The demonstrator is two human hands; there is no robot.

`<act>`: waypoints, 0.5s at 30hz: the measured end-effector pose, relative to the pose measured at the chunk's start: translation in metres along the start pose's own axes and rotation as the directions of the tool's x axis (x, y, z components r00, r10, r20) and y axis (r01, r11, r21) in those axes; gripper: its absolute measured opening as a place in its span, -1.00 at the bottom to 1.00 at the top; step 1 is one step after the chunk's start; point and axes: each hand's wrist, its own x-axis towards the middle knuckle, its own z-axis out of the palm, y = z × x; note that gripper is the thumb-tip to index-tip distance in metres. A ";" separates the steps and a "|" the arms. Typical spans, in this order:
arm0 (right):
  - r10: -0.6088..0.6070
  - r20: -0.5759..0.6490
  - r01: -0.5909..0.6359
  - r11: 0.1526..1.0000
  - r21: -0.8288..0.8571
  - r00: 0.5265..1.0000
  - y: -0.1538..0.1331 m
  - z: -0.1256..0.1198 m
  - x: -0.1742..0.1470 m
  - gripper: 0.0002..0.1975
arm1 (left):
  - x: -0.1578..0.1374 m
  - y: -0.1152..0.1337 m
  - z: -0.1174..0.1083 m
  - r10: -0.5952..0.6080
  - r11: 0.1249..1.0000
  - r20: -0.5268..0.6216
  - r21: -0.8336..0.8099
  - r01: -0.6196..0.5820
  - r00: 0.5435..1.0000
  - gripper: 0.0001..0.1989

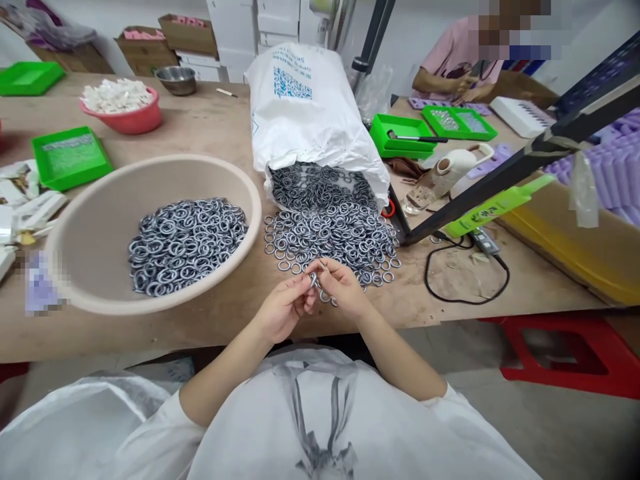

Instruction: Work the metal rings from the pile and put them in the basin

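My left hand (286, 305) pinches a small grey ring (313, 280) between thumb and fingers, just in front of a loose pile of rings. Close against it, my right hand (345, 287) is closed on a thin, small object (323, 265) whose kind I cannot make out. The heap of grey rings (335, 237) spills onto the table from the mouth of a white printed sack (305, 127). A large beige basin (95, 200) to the left holds many more such rings (185, 243).
A dark metal post (480, 180) slants up at the right, near a cable (470, 301) and a pale bottle (445, 170). Green trays (73, 160) and a red bowl (147, 117) stand at the left. A person in pink (450, 60) sits across the table. A red stool (575, 353) stands below right.
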 end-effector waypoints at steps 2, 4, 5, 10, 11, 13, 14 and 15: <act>-0.039 -0.033 0.037 0.998 -0.053 0.999 -0.001 0.005 -0.002 -0.53 | 0.001 -0.001 0.003 0.067 0.996 -0.073 0.055 -0.063 0.995 -0.63; -0.043 -0.053 0.037 0.994 -0.107 0.998 -0.002 0.008 -0.002 -0.57 | 0.001 -0.002 0.004 0.100 0.992 -0.096 0.088 -0.091 0.990 -0.59; -0.047 -0.065 0.038 0.990 -0.136 0.997 -0.002 0.009 -0.001 -0.58 | 0.001 -0.003 0.005 0.108 0.991 -0.103 0.093 -0.098 0.989 -0.58; -0.193 -0.218 0.108 0.931 -0.349 0.957 -0.001 0.003 0.007 -0.51 | 0.001 -0.003 0.004 0.147 0.986 -0.095 0.091 -0.139 0.985 -0.59; -0.233 -0.222 0.125 0.902 -0.413 0.947 -0.002 0.002 0.007 -0.50 | 0.001 -0.003 0.004 0.154 0.986 -0.099 0.080 -0.146 0.983 -0.58; -0.308 -0.146 0.172 0.798 -0.578 0.940 -0.004 0.002 0.002 -0.50 | 0.001 -0.002 0.003 0.164 0.986 -0.131 0.047 -0.159 0.978 -0.58; -0.340 -0.082 0.204 0.722 -0.661 0.937 -0.004 0.002 -0.001 -0.51 | 0.001 -0.002 0.003 0.166 0.986 -0.154 0.026 -0.163 0.974 -0.58; -0.362 -0.015 0.237 0.640 -0.731 0.932 -0.004 0.004 -0.005 -0.52 | 0.001 -0.002 0.003 0.167 0.986 -0.181 0.003 -0.169 0.969 -0.57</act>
